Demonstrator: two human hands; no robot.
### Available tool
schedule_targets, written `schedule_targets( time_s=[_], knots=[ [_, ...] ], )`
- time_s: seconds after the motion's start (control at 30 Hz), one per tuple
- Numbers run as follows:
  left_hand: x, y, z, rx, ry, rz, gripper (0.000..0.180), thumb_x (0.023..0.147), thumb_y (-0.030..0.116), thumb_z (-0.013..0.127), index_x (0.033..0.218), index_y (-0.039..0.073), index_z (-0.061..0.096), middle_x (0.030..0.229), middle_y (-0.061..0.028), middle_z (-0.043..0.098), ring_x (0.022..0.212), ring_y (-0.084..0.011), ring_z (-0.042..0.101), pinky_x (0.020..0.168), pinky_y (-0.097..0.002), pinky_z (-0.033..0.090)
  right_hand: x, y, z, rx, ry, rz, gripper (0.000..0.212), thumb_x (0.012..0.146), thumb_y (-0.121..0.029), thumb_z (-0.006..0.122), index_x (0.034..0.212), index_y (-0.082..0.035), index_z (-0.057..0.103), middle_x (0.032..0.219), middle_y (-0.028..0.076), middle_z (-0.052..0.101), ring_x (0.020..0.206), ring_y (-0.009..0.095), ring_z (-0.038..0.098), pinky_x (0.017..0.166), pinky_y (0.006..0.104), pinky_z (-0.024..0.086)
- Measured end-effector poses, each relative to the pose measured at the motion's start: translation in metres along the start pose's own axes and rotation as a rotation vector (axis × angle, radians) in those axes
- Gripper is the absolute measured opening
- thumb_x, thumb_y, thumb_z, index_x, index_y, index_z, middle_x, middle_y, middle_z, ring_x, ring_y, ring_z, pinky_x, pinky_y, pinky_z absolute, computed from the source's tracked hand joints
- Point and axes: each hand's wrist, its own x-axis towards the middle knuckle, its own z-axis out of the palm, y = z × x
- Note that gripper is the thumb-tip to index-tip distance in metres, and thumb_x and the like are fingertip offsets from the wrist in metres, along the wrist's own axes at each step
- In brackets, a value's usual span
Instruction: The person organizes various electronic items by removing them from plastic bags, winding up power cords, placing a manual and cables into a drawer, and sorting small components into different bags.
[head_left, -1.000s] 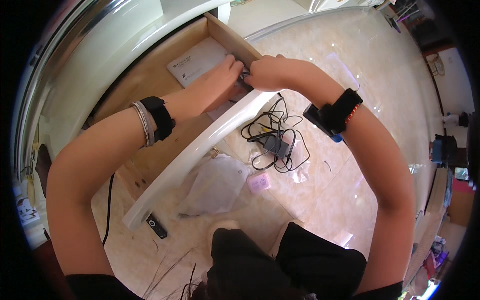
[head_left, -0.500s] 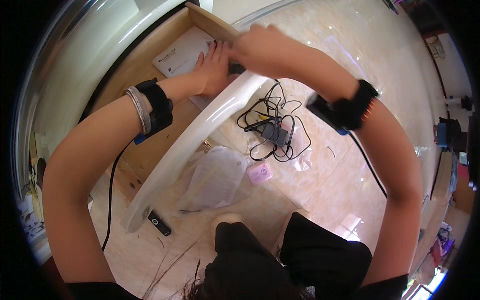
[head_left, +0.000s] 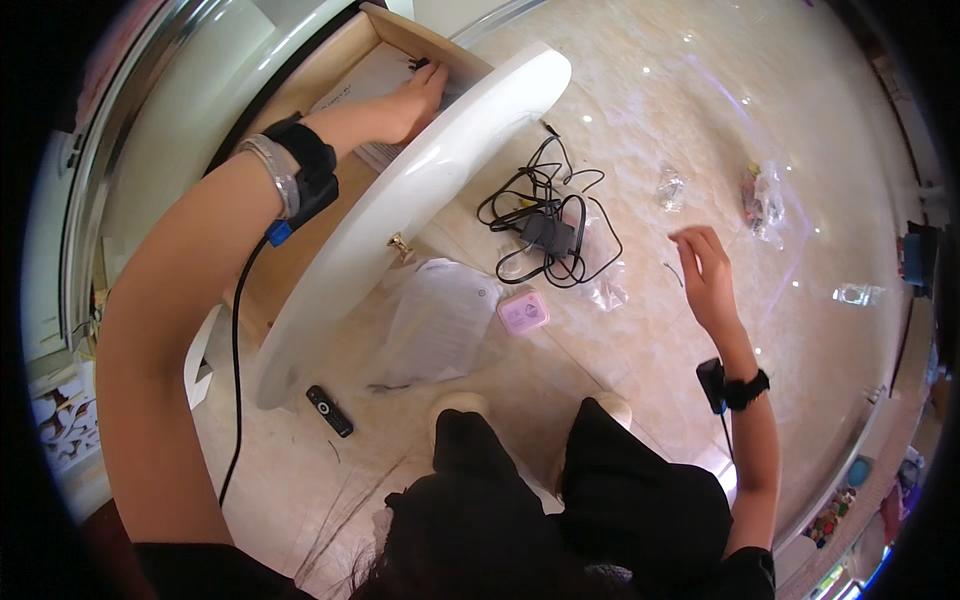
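Observation:
My left hand (head_left: 412,103) reaches into a pulled-out wooden drawer (head_left: 305,95) with a curved white front (head_left: 450,150). Its fingers are stretched out near the drawer's far corner, beside a small black item (head_left: 418,64), and seem to hold nothing. A white printed paper (head_left: 370,85) lies under that hand in the drawer; the drawer front hides part of the inside. My right hand (head_left: 708,275) hangs over the floor at the right, empty, with its fingers loosely bent and apart. Left of it lies a tangled black cable with a power adapter (head_left: 548,234).
On the tiled floor lie a pink case (head_left: 523,313), a clear bag with white paper (head_left: 440,320), a black remote control (head_left: 329,411) and crumpled clear plastic (head_left: 604,290). Farther right are small plastic packets (head_left: 764,205). A gold knob (head_left: 399,245) sticks out from the drawer front.
My right hand has left the drawer's far corner and swung right and toward me over the floor. My left hand stays in the drawer. The drawer front's far end now shows.

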Motion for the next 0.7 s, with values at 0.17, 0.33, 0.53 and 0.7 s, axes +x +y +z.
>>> schedule_targets(
  time_s=[0.17,0.33,0.53,0.7],
  knots=[
    [-0.026,0.032,-0.062,-0.126,0.17,-0.032,0.041,0.091,0.027,0.048,0.118,-0.004,0.046,0.13,-0.0228,0.041,0.119,-0.0349,0.042,0.098,-0.0385,0.035,-0.048,0.035,0.006,0.083,0.108,0.198,0.011,0.086,-0.007,0.056,0.09,0.001,0.061,0.077,0.01,0.059,0.064,0.016,0.057,0.058,0.0274,0.045],
    [-0.081,0.133,-0.076,-0.095,0.465,0.339,0.028,0.088,0.027,0.052,0.102,0.002,0.053,0.118,-0.0195,0.052,0.108,-0.0349,0.05,0.092,-0.0382,0.039,-0.05,0.058,0.023,0.163,-0.063,0.477,0.014,0.083,-0.011,0.062,0.081,0.003,0.059,0.055,0.006,0.054,0.044,0.007,0.048,0.042,0.0242,0.038],
    [-0.078,0.209,0.027,-0.226,-0.262,0.03,0.051,0.083,0.026,0.06,0.121,-0.001,0.041,0.124,-0.0196,0.047,0.11,-0.0366,0.049,0.092,-0.0408,0.041,-0.037,0.061,0.089,0.35,0.047,0.105,0.027,0.079,-0.013,0.065,0.102,-0.002,0.058,0.099,0.016,0.058,0.087,0.029,0.06,0.073,0.0348,0.049],
    [-0.036,0.186,0.14,-0.563,0.101,-0.209,0.091,0.075,0.045,0.068,0.129,-0.012,0.022,0.129,-0.0325,0.03,0.122,-0.0415,0.033,0.102,-0.0416,0.03,-0.044,0.044,0.111,0.272,-0.073,0.171,0.052,0.076,-0.023,0.067,0.122,-0.006,0.047,0.117,0.017,0.049,0.107,0.037,0.05,0.088,0.0429,0.043]
  ],
)
